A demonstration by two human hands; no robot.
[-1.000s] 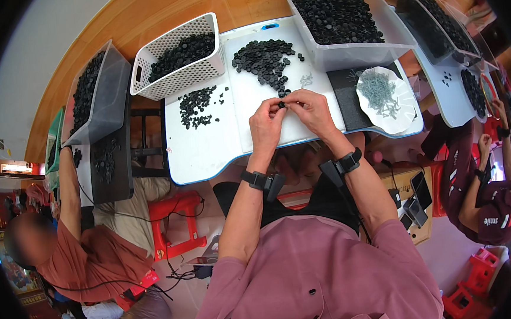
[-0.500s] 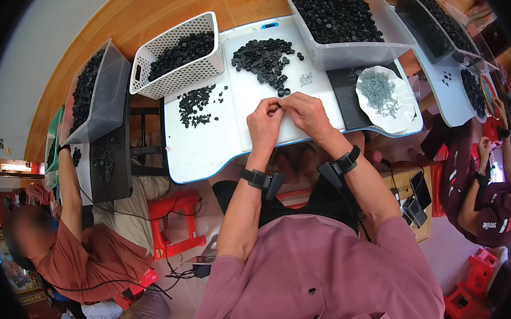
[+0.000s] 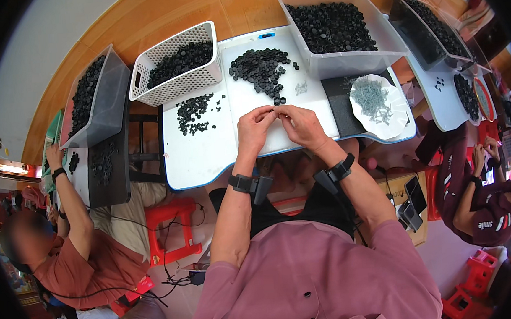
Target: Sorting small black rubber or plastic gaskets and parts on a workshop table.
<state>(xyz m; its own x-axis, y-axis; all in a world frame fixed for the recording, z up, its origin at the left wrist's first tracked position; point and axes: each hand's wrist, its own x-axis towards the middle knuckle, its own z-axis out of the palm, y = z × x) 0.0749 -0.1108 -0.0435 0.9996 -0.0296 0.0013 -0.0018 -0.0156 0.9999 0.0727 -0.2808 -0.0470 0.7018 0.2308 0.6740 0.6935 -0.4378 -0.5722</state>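
Note:
My left hand [image 3: 252,130] and my right hand [image 3: 303,127] meet fingertip to fingertip over the front of the white table [image 3: 208,154]. Both are closed in a pinch. Whatever lies between the fingertips is too small and too covered to name. Just beyond them spreads a pile of round black caps [image 3: 256,64], its tail of loose caps almost reaching my fingers. To the left lies a scatter of smaller black pieces [image 3: 192,112]. A few pale translucent slivers [image 3: 301,88] rest to the right. Farther right, a white scalloped plate [image 3: 392,127] holds thin grey-green pins [image 3: 371,97].
A perforated white basket [image 3: 188,86] and a clear plastic bin [image 3: 349,65], both with black parts, stand along the back. Beneath the plate is a black mat [image 3: 335,91]. Co-workers sit on either side, near a left bin [image 3: 109,104] and a right table [image 3: 441,102].
My view has shifted slightly; my hands stay pinched together in front of the cap pile. The left co-worker's raised hand is in a different place, and the right co-worker's hands have come closer together.

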